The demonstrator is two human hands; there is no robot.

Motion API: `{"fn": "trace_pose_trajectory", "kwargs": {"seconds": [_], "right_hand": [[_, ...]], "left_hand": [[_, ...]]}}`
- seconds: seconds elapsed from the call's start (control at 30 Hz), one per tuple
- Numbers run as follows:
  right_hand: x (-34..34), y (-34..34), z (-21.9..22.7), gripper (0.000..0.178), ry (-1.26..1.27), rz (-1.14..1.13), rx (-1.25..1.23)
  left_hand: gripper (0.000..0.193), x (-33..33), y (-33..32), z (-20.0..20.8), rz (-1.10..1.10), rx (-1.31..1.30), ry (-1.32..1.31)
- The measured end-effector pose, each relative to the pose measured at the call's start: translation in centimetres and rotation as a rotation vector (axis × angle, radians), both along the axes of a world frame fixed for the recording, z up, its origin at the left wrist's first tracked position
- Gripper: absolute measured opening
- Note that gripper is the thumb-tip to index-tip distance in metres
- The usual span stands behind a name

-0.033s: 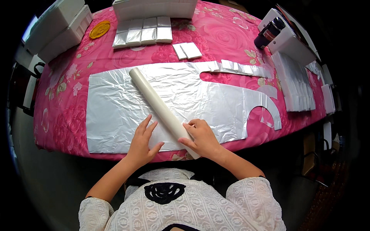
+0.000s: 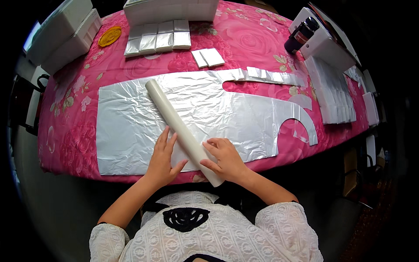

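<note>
A smooth off-white tube (image 2: 174, 118) lies slantwise across a crinkled silvery plastic apron (image 2: 120, 131), spread flat with its curved neck band to the right. The tube's near end reaches past the apron's front edge. My left hand (image 2: 162, 159) is beside the tube's left side, fingers spread and thumb apart. At the tube's lower right side is my right hand (image 2: 226, 160), its fingers loosely bent and apart. Its thumb and fingertips touch or nearly touch the tube. Neither hand wraps around it.
A pink flowered cloth (image 2: 244, 39) covers the table. Folded silvery packets (image 2: 157, 43) stand in rows at the back, with two white packets (image 2: 208, 57) nearer. Clear bagged stacks (image 2: 330, 94) and a dark flask (image 2: 302, 36) are right. White foam boxes (image 2: 72, 41) and a yellow coil (image 2: 109, 36) are left.
The tube's near end has shifted slightly toward me. My right hand's fingers have loosened and spread a little along the tube. The whole view has shifted slightly.
</note>
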State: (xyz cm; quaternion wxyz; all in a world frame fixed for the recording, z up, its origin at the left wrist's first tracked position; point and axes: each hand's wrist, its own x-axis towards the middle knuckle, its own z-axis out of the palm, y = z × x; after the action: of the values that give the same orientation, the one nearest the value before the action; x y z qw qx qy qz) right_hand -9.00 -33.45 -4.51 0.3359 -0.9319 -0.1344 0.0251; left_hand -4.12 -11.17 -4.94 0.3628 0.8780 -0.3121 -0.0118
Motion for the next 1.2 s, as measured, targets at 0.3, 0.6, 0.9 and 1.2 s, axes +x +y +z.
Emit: {"fn": "trace_pose_trajectory", "kwargs": {"seconds": [0.3, 0.6, 0.9, 1.2], "right_hand": [[1.5, -13.1, -3.6, 0.055, -0.203, -0.223, -0.349], [-1.7, -32.0, -5.0, 0.030, -0.341, -0.841, -0.463], [-1.2, -28.3, -1.6, 0.011, -0.446, -0.891, -0.532], [0.7, -5.5, 3.8, 0.010, -0.147, -0.383, 0.354]], "left_hand": [[0.084, 0.6, -7.0, -1.4, -0.185, 0.079, -0.065], [0.077, -0.4, -10.2, -1.4, -0.137, 0.009, -0.039], [0.071, -0.6, -10.8, -1.2, -0.137, 0.040, -0.010], [0.048, -0.6, -10.3, 1.4, -0.067, -0.699, 0.595]]}}
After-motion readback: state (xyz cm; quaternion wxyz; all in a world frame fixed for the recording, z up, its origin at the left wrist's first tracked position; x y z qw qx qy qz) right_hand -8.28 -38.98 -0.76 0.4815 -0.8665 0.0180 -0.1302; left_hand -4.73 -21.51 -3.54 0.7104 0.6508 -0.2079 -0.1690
